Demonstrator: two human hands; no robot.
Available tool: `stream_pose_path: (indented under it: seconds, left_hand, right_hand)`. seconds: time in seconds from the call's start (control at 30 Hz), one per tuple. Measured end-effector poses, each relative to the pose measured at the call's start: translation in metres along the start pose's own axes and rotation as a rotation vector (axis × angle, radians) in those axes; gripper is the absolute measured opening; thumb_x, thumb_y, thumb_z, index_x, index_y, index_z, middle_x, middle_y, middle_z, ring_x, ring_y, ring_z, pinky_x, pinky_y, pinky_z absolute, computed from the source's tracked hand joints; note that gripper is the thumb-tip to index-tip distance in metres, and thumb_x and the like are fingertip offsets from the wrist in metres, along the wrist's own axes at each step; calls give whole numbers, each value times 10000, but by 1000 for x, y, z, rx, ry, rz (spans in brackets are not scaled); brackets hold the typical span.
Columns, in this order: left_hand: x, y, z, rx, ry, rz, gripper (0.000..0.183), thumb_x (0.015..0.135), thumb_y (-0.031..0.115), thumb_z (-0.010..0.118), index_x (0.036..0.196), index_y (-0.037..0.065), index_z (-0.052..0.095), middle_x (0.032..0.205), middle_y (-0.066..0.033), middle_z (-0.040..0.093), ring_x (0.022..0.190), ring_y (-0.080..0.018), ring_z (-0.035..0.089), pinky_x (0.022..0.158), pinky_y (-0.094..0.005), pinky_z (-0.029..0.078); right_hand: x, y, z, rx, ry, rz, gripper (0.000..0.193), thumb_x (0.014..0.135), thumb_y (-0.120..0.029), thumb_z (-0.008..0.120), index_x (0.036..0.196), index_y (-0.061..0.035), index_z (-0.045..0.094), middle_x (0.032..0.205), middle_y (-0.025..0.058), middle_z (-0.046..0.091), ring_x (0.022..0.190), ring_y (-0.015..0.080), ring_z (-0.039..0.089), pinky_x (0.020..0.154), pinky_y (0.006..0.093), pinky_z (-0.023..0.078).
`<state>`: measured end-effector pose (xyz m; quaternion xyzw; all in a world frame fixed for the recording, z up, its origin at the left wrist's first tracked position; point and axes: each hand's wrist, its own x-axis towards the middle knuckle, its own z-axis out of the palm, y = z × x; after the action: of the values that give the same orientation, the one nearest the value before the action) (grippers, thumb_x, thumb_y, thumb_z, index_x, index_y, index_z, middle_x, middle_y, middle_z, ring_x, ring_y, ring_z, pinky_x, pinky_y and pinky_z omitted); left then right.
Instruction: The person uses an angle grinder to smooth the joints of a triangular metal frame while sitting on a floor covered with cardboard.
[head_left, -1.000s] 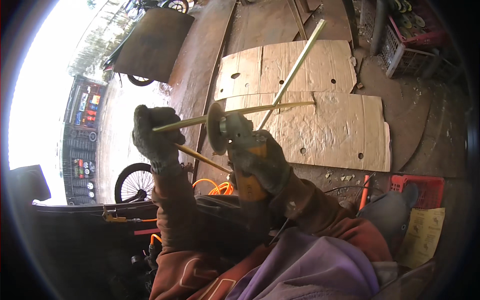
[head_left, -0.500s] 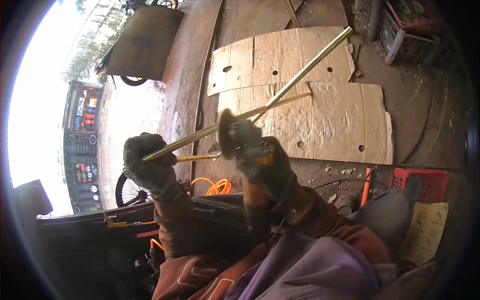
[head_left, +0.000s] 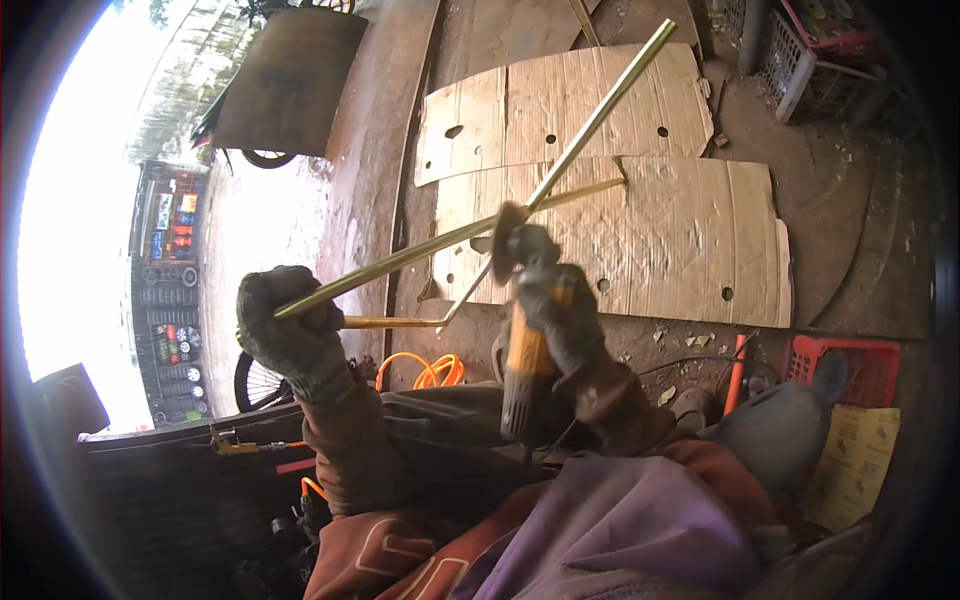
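My left hand (head_left: 290, 325), in a dark grey work glove, is closed round one end of a brass-coloured metal frame (head_left: 400, 262) of thin bars. One long bar slants up and away to the right, crossing another near the middle; a short bent length runs below my fist. In my gloved right hand (head_left: 568, 325) is a yellow-and-black angle grinder (head_left: 528, 345), held upright with its body downward. Its disc (head_left: 508, 240) stands edge-on at the bars near their crossing. Whether the disc touches the metal is hard to tell.
Flat cardboard sheets (head_left: 690, 240) with holes lie on the floor under the frame. An orange hose (head_left: 435, 370) coils below. At right are a red plastic crate (head_left: 865, 372) and a yellowish printed sheet (head_left: 850, 465); stacked crates (head_left: 800, 75) stand farther off.
My right hand and the grinder have moved right, and the disc now sits farther along the bar toward the crossing. The frame's far end has swung slightly up and left.
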<state>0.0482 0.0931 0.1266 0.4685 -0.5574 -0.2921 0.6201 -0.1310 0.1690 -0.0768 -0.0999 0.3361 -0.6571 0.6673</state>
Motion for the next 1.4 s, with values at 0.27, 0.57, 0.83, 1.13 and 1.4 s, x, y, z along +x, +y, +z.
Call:
stream_pose_path:
  seconds: [0.27, 0.57, 0.83, 1.13, 1.4]
  left_hand:
    - [7, -2, -4, 3, 66, -61, 478, 983, 389, 487, 629, 68, 503, 503, -44, 429, 354, -125, 349, 306, -280, 305]
    - [4, -14, 0, 22, 209, -149, 417, 1020, 343, 505, 645, 165, 471, 530, 33, 396, 365, -87, 315, 310, -253, 241]
    - [8, -25, -6, 252, 17, 211, 313, 923, 255, 500, 944, -20, 650, 841, -147, 642, 720, -229, 627, 664, -372, 555]
    - [-5, -16, -6, 33, -137, 190, 403, 784, 231, 644, 1059, -61, 682, 1174, -213, 653, 1113, -293, 591, 1048, -440, 405]
    - [-13, -16, 8, 37, -168, 237, 381, 776, 219, 588, 1009, -72, 670, 1195, -244, 643, 1173, -321, 577, 1097, -447, 362]
  right_hand:
    - [-18, 13, 31, -4, -98, -217, 416, 832, -60, 783, 1149, -62, 514, 971, 86, 668, 786, 167, 668, 655, 307, 569]
    - [-5, 21, 14, 48, -58, -113, 300, 880, -159, 743, 1102, -54, 571, 921, 82, 664, 718, 157, 658, 648, 304, 561]
    - [-3, -18, -2, -127, -86, 11, 269, 908, -165, 711, 1105, -48, 570, 868, 96, 649, 645, 198, 671, 565, 312, 574]
    - [-5, -4, 14, 433, -280, 425, 273, 895, -104, 703, 1138, -26, 607, 913, 87, 668, 812, 167, 670, 712, 292, 558]
    - [-44, -33, 46, -496, -497, -232, 260, 952, -129, 583, 1181, -8, 600, 1041, 98, 661, 885, 162, 666, 776, 331, 559]
